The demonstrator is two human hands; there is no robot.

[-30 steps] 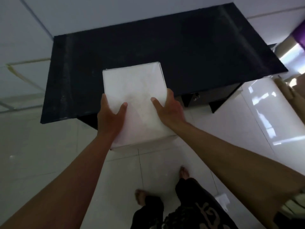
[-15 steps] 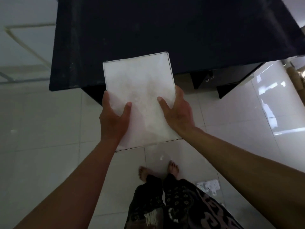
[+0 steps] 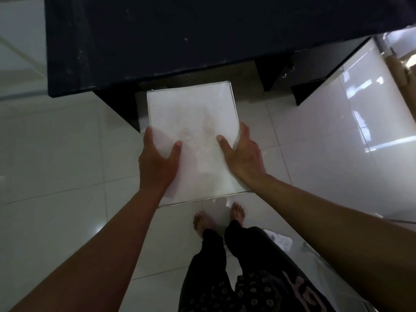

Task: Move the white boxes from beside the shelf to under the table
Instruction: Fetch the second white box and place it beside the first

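I hold a white box [image 3: 193, 122] in front of me, low over the tiled floor and just before the near edge of the black table [image 3: 180, 41]. My left hand [image 3: 157, 163] grips its left side with the thumb on top. My right hand [image 3: 243, 154] grips the right side the same way. The box's far edge lies at the dark opening under the tabletop, next to a black table leg [image 3: 121, 109]. Whether the box touches the floor I cannot tell.
Glossy white floor tiles [image 3: 67, 165] spread all round. A black drawer unit [image 3: 299, 70] sits under the table's right side. My bare feet [image 3: 218, 217] stand just behind the box. A brown cardboard roll [image 3: 398, 70] lies at the far right.
The box has come down from table height to below the tabletop's edge, and the table now fills the top of the view. Both hands keep the same grip.
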